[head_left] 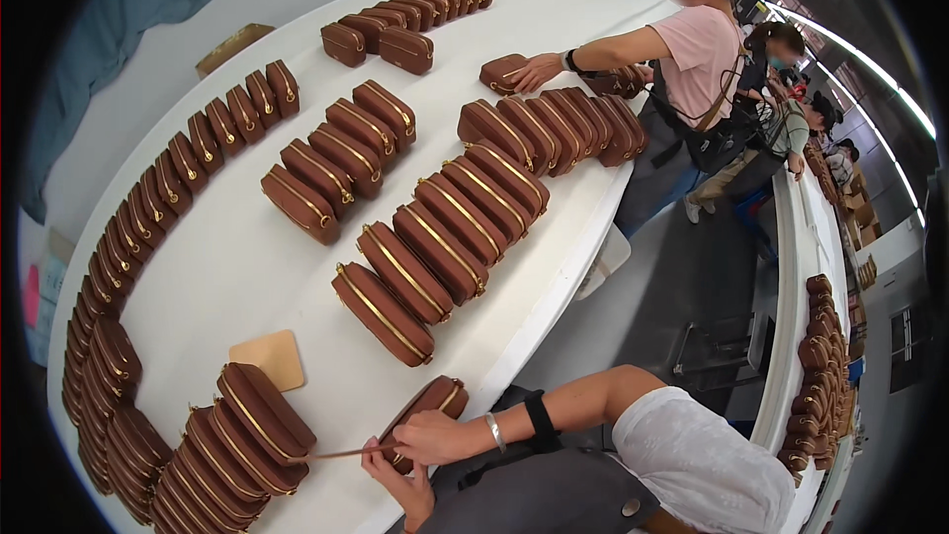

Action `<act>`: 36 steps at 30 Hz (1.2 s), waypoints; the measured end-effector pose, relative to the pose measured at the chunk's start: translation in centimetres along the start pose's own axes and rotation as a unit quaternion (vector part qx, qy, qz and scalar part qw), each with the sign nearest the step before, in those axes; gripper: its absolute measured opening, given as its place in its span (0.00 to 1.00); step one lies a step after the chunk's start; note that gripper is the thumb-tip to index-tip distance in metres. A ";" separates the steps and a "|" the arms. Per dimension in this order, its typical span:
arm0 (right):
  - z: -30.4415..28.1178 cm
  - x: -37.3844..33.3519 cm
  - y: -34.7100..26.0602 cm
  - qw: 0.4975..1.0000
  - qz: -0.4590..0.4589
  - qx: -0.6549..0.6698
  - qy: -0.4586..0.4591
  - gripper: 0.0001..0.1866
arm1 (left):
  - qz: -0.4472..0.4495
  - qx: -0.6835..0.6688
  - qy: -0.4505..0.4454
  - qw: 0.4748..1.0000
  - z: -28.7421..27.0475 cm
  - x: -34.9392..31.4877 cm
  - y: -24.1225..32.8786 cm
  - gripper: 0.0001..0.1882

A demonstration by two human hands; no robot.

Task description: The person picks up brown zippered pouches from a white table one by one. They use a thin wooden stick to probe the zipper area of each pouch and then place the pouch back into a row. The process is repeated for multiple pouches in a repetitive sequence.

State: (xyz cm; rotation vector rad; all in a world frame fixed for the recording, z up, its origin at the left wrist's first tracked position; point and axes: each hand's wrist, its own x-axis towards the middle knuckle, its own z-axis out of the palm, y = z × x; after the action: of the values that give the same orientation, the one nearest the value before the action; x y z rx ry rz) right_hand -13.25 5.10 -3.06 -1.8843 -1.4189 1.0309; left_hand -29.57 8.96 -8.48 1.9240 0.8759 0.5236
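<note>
At the table's near edge lies a small brown zip bag [441,398], partly covered by my right hand [432,437]. The fingers of that hand are closed at the bag's near end. My left hand [403,483] sits just below and pinches a thin brown strap [341,454]. This strap stretches leftward from the bag, and its far end passes by a row of upright brown zip bags [262,415]. Exactly where the strap meets the bag is hidden by my fingers. A flat tan square piece [272,358] rests behind that row.
More brown bags stand in rows on the white table [227,277], in the middle [425,247] and along the left rim [148,203]. Across the table, a co-worker in a pink shirt [702,49] has a hand on a brown bag [502,73]. Another bag-laden table [801,307] runs at right.
</note>
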 end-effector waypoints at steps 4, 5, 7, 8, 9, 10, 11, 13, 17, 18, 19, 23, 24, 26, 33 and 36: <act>0.4 1.2 -1.7 0.999 -0.041 0.002 -0.030 0.16 | 0.015 -0.060 -0.003 0.998 1.0 0.6 -1.1 0.43; 0.3 1.4 -1.4 0.998 -0.061 0.011 -0.029 0.16 | 0.015 -0.060 -0.005 0.998 0.8 0.7 -1.1 0.42; -1.5 1.1 -0.3 0.993 -0.083 -0.036 -0.071 0.16 | -0.037 -0.083 -0.031 0.995 0.4 1.3 0.1 0.33; -2.4 0.7 0.0 0.989 -0.127 -0.048 -0.058 0.18 | -0.047 -0.053 -0.019 0.997 -0.3 1.3 0.5 0.30; -3.4 0.1 0.5 0.984 -0.163 -0.059 -0.040 0.21 | -0.055 -0.026 -0.017 0.998 -0.5 1.3 0.6 0.28; -4.1 -0.4 1.1 0.982 -0.160 -0.088 -0.037 0.23 | -0.054 -0.020 -0.006 0.998 -0.4 1.2 0.4 0.28; -4.7 -0.8 1.6 0.980 -0.158 -0.118 -0.035 0.26 | -0.054 -0.014 0.006 0.998 -0.5 1.1 0.3 0.27; -5.0 -1.4 2.9 0.971 -0.156 -0.179 -0.044 0.30 | -0.053 -0.007 0.017 0.998 -0.4 0.6 0.4 0.27; -3.8 -2.0 4.8 0.958 -0.154 -0.238 -0.046 0.33 | -0.079 -0.016 0.049 0.996 -0.4 0.7 0.7 0.27; -3.7 -2.4 4.7 0.959 -0.142 -0.242 -0.042 0.32 | -0.094 -0.025 0.068 0.993 -0.7 0.6 0.0 0.27; -3.7 -2.5 4.0 0.959 -0.132 -0.248 -0.040 0.32 | -0.110 -0.035 0.091 0.989 -1.0 0.1 -1.1 0.27; -3.6 -2.8 3.0 0.962 -0.115 -0.241 -0.060 0.31 | -0.236 -0.271 0.072 0.931 -1.1 0.7 -0.6 0.30; -3.7 -2.8 2.9 0.964 -0.117 -0.233 -0.060 0.31 | -0.242 -0.272 0.066 0.929 -1.2 0.7 -0.7 0.31; -4.1 -2.8 2.9 0.963 -0.123 -0.232 -0.057 0.31 | -0.239 -0.310 0.082 0.917 -0.8 0.8 -1.5 0.32; -2.9 -3.6 4.6 0.965 -0.120 -0.231 -0.008 0.34 | -0.174 -0.305 0.071 0.934 -1.3 4.5 -2.5 0.35; -2.3 -2.1 4.6 0.970 -0.091 -0.210 0.081 0.33 | -0.159 -0.336 0.104 0.922 -1.9 9.3 -1.2 0.35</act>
State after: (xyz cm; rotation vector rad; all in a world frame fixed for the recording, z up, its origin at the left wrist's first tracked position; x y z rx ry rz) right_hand -9.23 1.82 -4.99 -2.0199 -1.7737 0.5008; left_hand -25.14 17.49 -8.65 1.0906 0.9619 0.7252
